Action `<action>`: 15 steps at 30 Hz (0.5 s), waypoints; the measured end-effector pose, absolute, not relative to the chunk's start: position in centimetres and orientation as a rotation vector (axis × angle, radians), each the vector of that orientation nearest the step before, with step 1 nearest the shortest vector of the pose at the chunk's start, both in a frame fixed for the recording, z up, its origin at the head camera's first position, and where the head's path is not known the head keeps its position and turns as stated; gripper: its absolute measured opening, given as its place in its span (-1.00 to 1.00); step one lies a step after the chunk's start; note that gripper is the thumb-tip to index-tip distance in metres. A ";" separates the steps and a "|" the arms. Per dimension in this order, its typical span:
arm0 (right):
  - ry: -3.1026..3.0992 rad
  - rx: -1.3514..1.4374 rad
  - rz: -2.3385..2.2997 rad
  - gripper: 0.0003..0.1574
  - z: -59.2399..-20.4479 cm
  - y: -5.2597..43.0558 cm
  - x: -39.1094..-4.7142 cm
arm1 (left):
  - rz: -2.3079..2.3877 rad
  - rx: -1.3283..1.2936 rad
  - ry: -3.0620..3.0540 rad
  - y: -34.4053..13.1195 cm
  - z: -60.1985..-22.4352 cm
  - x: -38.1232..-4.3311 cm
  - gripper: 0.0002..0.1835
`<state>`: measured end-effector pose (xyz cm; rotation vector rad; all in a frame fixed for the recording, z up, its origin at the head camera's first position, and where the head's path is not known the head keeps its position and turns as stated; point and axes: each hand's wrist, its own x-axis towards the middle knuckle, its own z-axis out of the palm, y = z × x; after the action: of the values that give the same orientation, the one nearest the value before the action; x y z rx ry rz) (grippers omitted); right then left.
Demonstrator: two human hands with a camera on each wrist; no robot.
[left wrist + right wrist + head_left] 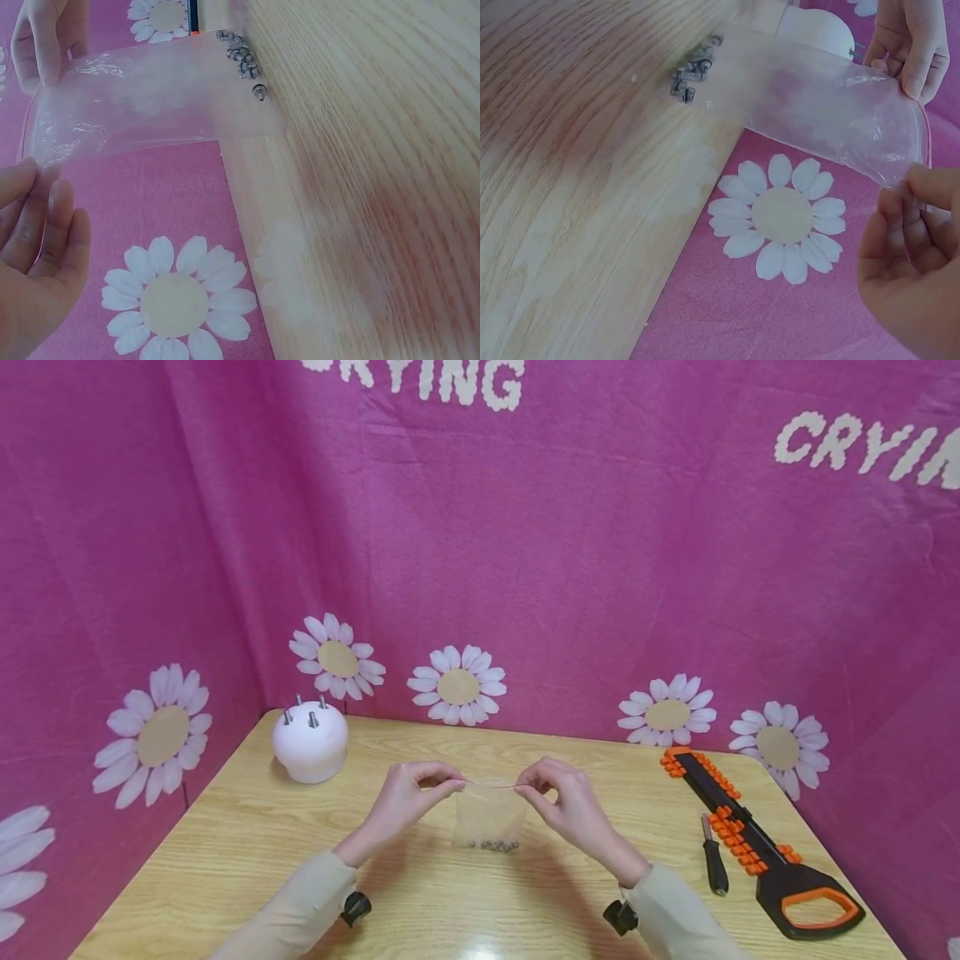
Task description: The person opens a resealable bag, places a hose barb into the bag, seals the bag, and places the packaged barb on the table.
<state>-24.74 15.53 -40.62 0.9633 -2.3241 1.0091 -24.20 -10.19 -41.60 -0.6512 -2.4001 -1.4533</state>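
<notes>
A clear zip bag [489, 810] hangs upright between my two hands above the middle of the table. Several small metal nuts or screws [497, 845] lie along its bottom; their exact kind is hard to make out. My left hand [411, 795] pinches one top corner between thumb and forefinger. The opposite top corner is pinched by my right hand [564, 800]. In the left wrist view the bag [142, 105] is stretched taut, with the metal pieces [241, 56] gathered at its far end. A red line runs along the bag's top edge [925, 135] in the right wrist view.
A white rounded object [311, 742] with several upright bolts stands at the table's back left. On the right lie a black-handled screwdriver [715, 860] and a long black tool with orange pieces and a loop handle [772, 885]. Pink flowered cloth [555, 568] hangs behind the wooden table [465, 910].
</notes>
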 end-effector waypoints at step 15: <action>-2.338 0.968 1.022 -0.92 -40.7 14.6 -25.0 | -1.457 -0.698 -2.344 -9.9 -41.9 -24.4 -0.91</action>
<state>-24.99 14.59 -40.69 0.9682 -2.3376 1.0225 -24.40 -9.86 -41.89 -0.6979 -2.3442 -1.4574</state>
